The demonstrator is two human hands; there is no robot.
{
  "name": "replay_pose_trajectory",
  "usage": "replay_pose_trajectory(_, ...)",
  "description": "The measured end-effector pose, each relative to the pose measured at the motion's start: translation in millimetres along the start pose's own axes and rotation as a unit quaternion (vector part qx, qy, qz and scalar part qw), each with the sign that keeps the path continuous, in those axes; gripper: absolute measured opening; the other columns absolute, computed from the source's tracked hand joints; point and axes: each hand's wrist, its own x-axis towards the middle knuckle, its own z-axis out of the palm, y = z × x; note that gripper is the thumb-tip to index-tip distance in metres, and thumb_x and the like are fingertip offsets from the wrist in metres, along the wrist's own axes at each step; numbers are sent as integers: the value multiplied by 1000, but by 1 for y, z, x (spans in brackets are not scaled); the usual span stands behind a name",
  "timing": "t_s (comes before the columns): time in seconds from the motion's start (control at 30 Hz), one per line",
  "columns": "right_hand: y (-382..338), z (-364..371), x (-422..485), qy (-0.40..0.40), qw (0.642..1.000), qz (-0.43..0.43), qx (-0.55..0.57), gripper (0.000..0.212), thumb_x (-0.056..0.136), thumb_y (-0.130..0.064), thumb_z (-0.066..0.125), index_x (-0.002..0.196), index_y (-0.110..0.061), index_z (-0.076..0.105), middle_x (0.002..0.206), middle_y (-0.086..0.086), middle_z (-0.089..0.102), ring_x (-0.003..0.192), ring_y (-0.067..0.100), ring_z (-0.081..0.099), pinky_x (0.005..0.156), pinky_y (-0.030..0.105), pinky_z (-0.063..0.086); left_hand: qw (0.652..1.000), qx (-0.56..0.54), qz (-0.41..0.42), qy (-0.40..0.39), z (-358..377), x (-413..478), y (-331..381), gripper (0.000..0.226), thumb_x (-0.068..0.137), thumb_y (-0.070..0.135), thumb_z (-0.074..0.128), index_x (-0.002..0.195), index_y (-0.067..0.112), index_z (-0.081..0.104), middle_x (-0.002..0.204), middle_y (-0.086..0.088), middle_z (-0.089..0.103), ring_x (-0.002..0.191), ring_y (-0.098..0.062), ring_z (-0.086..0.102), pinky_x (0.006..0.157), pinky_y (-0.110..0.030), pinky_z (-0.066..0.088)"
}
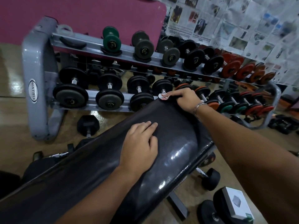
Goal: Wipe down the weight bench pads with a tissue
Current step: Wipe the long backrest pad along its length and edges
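A long black padded weight bench pad [100, 160] runs from the lower left to the upper middle of the head view. My left hand [140, 143] rests flat on the pad's middle with the fingers straight. My right hand [186, 101] is at the pad's far end, its fingers curled over the edge, and it presses a small crumpled white tissue [162, 96] with reddish marks against the pad's top corner. A metal bracelet sits on my right wrist.
A grey two-tier dumbbell rack [37, 75] full of dumbbells stands just beyond the bench. Loose dumbbells lie on the floor at left [88, 125] and lower right [208, 178]. A white box [237, 202] rests on a dumbbell at lower right. Newspaper covers the wall behind.
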Motion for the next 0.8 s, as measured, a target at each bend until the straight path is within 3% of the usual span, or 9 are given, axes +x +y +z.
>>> replay_pose_trajectory(0.1, 6, -7, -10, -5, 1000, 8, 4, 72, 73, 5, 33, 99, -47, 74, 125, -9, 66, 105, 16, 62, 83, 26, 57, 1000, 11, 0, 0, 0, 0, 2, 45, 90, 22, 44, 126, 15, 70, 127, 0, 68, 122, -13, 54, 109, -29, 43)
replay_pose_trajectory(0.2, 15, -14, -24, -14, 1000, 19, 6, 72, 76, 4, 35, 97, -54, 72, 123, -16, 66, 123, 15, 51, 94, 21, 49, 1000, 19, 4, -1, 0, 0, 2, 50, 90, 27, 38, 126, 14, 70, 126, -1, 69, 120, -16, 55, 107, -32, 45)
replay_pose_trajectory(0.27, 21, -18, -36, -25, 999, 21, 7, 72, 76, 5, 36, 100, -52, 72, 121, -23, 65, 124, 7, 51, 99, 15, 43, 1000, 24, 4, -4, 0, 0, 1, 51, 90, 28, 37, 126, 14, 70, 126, -2, 69, 119, -18, 56, 106, -35, 46)
replay_pose_trajectory(0.4, 24, -30, -67, -44, 999, 13, 8, 71, 75, 11, 36, 103, -42, 74, 122, -24, 64, 124, -1, 51, 85, -6, 32, 999, 35, 1, -9, 0, -1, 2, 52, 90, 29, 36, 127, 14, 70, 126, -3, 69, 120, -19, 56, 105, -37, 48)
replay_pose_trajectory(0.47, 23, -34, -82, -41, 999, 4, -4, 70, 75, 14, 36, 107, -34, 74, 124, -21, 64, 126, -2, 48, 87, -10, 25, 999, 37, -1, -11, 0, -1, 4, 53, 90, 30, 35, 126, 14, 70, 126, -4, 69, 119, -21, 57, 105, -37, 48)
replay_pose_trajectory(0.57, 23, -40, -102, -33, 999, -8, -36, 72, 74, 15, 35, 111, -32, 74, 127, -20, 62, 124, -1, 49, 93, -4, 30, 999, 40, -1, -16, -1, 0, 5, 54, 90, 31, 34, 127, 14, 70, 126, -5, 69, 120, -21, 57, 106, -37, 47)
replay_pose_trajectory(0.67, 24, -39, -122, -11, 998, -13, -65, 75, 74, 12, 34, 116, -38, 70, 132, -21, 59, 124, 3, 52, 105, 21, 43, 999, 37, 0, -17, -2, -1, 4, 54, 90, 31, 34, 126, 13, 70, 126, -6, 69, 120, -22, 57, 106, -37, 46)
replay_pose_trajectory(0.73, 23, -37, -135, 7, 996, -19, -88, 76, 75, 11, 35, 121, -40, 66, 135, -22, 56, 129, 2, 47, 111, 23, 36, 999, 31, -1, -17, -2, -1, 4, 56, 90, 31, 32, 127, 13, 69, 127, -6, 69, 121, -22, 57, 107, -38, 46)
replay_pose_trajectory(0.8, 22, -34, -149, 26, 994, -22, -108, 76, 74, 11, 37, 124, -41, 64, 134, -26, 55, 128, 2, 48, 107, 21, 39, 999, 27, -4, -19, -3, -1, 5, 58, 89, 31, 30, 128, 13, 69, 128, -6, 69, 123, -21, 56, 108, -37, 45)
